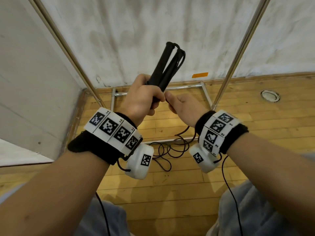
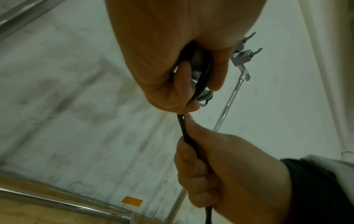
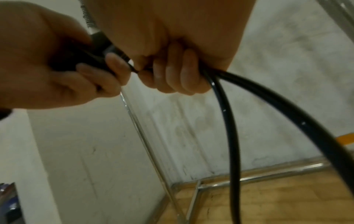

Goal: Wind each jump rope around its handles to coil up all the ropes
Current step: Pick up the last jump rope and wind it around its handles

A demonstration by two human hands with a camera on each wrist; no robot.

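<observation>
A bare indoor corner, gym-like or a recording space: a wooden plank floor (image 1: 179, 188), scuffed white walls (image 1: 136, 31), a chrome tube frame (image 1: 238, 48) standing on the boards, and an orange tape strip (image 1: 199, 75) low on the wall.

The lower ends of the two black handles (image 1: 162, 68) disappear inside the left hand (image 1: 141, 97), so how the rope (image 1: 170, 150) joins them there can't be made out. Inside the right hand (image 1: 185, 106) the cord is buried by the curled fingers (image 3: 172, 75). Below the hands, the wrist units cover part of the loose tangle on the floor (image 1: 170, 193). In the right wrist view the rope runs off the bottom edge, and both hands look blurred.
</observation>
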